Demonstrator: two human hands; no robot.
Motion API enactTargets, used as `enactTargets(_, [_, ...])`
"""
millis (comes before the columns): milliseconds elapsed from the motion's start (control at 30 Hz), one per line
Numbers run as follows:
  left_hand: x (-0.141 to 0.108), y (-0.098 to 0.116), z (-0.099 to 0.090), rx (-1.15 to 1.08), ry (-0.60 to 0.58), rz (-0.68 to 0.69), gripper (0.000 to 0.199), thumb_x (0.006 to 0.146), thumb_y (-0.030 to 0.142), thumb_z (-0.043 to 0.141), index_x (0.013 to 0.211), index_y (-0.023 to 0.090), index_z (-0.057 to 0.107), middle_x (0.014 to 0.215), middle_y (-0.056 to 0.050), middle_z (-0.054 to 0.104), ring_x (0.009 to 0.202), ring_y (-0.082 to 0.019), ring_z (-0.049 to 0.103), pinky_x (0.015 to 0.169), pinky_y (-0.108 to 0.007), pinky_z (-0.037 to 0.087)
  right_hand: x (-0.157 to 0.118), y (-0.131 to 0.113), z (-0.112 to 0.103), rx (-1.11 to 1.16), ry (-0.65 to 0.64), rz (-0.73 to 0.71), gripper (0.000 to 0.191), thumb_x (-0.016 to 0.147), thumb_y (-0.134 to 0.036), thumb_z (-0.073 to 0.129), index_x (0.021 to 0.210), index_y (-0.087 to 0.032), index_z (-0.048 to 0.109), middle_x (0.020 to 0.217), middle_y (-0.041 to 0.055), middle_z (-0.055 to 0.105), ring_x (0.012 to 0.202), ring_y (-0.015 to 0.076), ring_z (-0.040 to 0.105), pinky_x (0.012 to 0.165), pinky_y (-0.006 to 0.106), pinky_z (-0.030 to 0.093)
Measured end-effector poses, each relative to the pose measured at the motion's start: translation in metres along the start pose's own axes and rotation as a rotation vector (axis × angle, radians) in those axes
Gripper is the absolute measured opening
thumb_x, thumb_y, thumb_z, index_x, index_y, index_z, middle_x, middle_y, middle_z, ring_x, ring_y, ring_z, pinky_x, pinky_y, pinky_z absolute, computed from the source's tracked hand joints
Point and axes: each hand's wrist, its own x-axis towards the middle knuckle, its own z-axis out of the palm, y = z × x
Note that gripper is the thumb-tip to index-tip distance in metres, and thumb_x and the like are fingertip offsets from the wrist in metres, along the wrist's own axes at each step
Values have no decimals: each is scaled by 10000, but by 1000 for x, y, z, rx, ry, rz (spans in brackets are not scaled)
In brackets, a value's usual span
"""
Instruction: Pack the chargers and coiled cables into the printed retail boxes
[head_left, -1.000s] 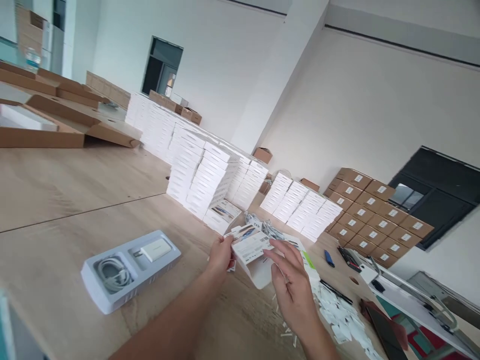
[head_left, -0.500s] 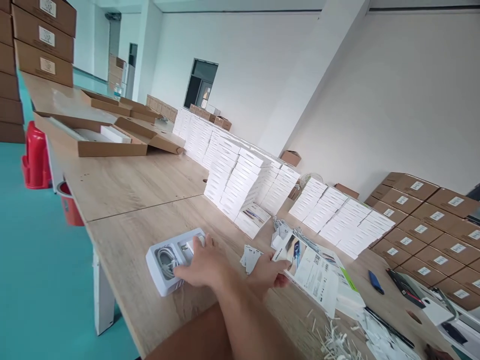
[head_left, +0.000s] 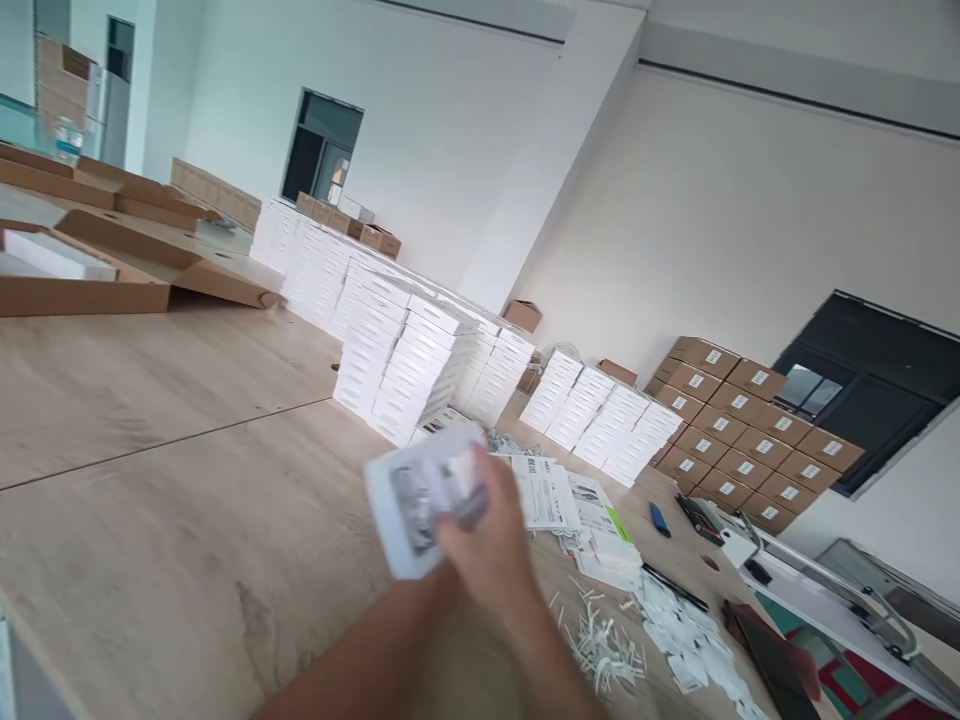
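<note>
My right hand [head_left: 487, 520] grips the right side of a white tray [head_left: 386, 500], its thumb over the front. The tray is tilted and blurred above the table. A coiled cable [head_left: 414, 505] sits in one compartment; the contents of the other are partly covered by my fingers. My left forearm [head_left: 397, 625] crosses under the right one, and its hand is hidden behind the tray and my right hand. Just right of my right hand lie a printed box sleeve [head_left: 541, 492] and a pile of printed sleeves [head_left: 600, 525].
Stacks of white boxes [head_left: 420, 365] line the table [head_left: 187, 530] behind the tray. White scraps [head_left: 611, 640], paper cards [head_left: 690, 630] and a blue object [head_left: 659, 520] lie on the right. An open carton [head_left: 82, 295] sits at the left. Brown cartons [head_left: 739, 430] stand beyond.
The tray has been lifted off the table and moved right in my right hand. My left hand has let go of the printed sleeve and passed behind the tray. The view has turned right.
</note>
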Motion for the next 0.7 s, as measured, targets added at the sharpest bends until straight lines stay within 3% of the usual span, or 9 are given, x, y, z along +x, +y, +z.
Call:
enactTargets(67, [0,0,-1,178,-11,-15,364,909,388,518,714,138,697,675,-57,705,643,-168,669,576,-226,563,-9,38,-53,73,199,116,805,682,-382,703,1432,-232,453,1415,114,511,1227,327,544,953,419,515])
enactTargets(167, [-1,0,1,173,62,-42,148,833,299,625,814,162,677,835,-76,746,682,-137,676,557,-176,530,-29,103,-123,58,497,326,848,637,-503,726,1388,-180,501,1257,130,633,1101,347,616,861,424,544])
enactTargets(267, [-6,-2,8,90,72,-101,219,718,255,765,880,167,646,889,-83,747,631,-125,655,512,-182,502,-52,157,-161,-70,685,484,825,573,-532,744,1291,-154,593,1108,133,687,1020,382,636,826,456,536])
enactTargets(367, [-11,-7,17,83,16,-161,347,615,241,859,889,151,665,887,-89,753,626,-138,652,498,-196,499,-68,184,-171,-152,727,498,762,574,-520,725,1237,-156,632,1160,151,662,1103,407,595,921,503,488])
enactTargets(467, [-15,-12,23,91,-47,-192,383,610,228,880,932,141,691,942,-106,762,667,-148,670,508,-196,511,-72,194,-171,-253,735,460,714,587,-482,703,1224,-166,640,1205,155,640,1193,407,533,1028,534,406])
enactTargets(600, [-17,-16,27,88,-89,-204,327,668,169,853,957,139,704,1010,-118,760,747,-161,692,564,-202,556,-71,194,-163,-311,735,430,672,602,-464,731,1220,-214,649,1269,138,626,1263,402,477,1069,543,365])
enactTargets(700, [-18,-15,28,73,-95,-202,315,688,130,841,974,141,711,1065,-117,754,828,-168,703,628,-205,586,-72,182,-149,-174,595,349,660,698,-538,707,1269,-214,635,1365,130,584,1311,364,464,1096,508,361])
